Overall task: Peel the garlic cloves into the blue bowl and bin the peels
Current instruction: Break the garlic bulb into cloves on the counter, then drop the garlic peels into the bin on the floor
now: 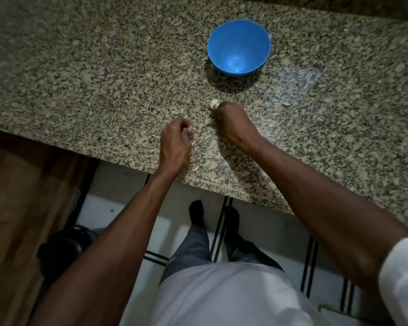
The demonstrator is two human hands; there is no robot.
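Note:
The blue bowl (238,47) stands on the speckled granite counter (92,78), far from the edge, with something pale and blurred at its bottom. My right hand (231,123) hovers below the bowl, fingers curled round a whitish garlic piece (214,104) that sticks out at its top. My left hand (176,143) is beside it to the left, near the counter's front edge, its fingers curled on a small pale bit that is mostly hidden. Whether that bit is a clove or a peel cannot be told.
A small pale scrap (286,104) lies on the counter right of my right hand. The counter's front edge (198,180) runs diagonally. A wooden cabinet (21,208) stands at the left, with a dark round object (61,250) on the tiled floor by my feet.

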